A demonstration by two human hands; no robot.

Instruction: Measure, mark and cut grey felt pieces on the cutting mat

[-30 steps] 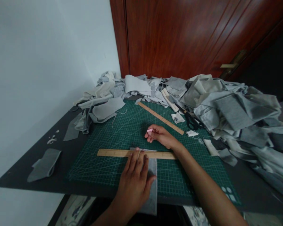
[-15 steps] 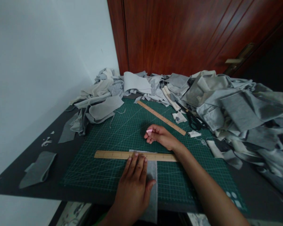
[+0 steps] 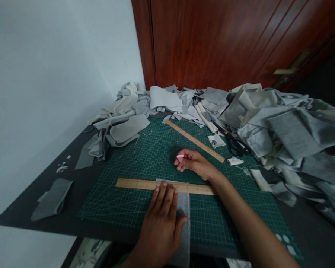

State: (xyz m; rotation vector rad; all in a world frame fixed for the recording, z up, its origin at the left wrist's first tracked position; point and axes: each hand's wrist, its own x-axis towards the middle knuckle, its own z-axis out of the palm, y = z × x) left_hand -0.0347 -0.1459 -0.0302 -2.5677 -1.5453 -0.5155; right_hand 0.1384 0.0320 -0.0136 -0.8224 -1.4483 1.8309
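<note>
My left hand lies flat, its fingers stretched out and pressing on a wooden ruler. Under the ruler and the hand runs a strip of grey fabric, hanging down past the table's front edge. A narrow end of the strip shows beyond the ruler's far side. Above the cutting mat, past the ruler, my right hand pinches a small pink piece of tailor's chalk between thumb and fingers. Its forearm passes over the ruler's right end and hides it.
The green cutting mat covers the table's middle. A second wooden ruler lies slanted on it. Black scissors rest beside a large heap of grey fabric. More scraps lie at left, with a folded grey piece nearer.
The whole view has shifted slightly, so everything appears a little farther right. Both hands keep about the same place over the ruler and mat.
</note>
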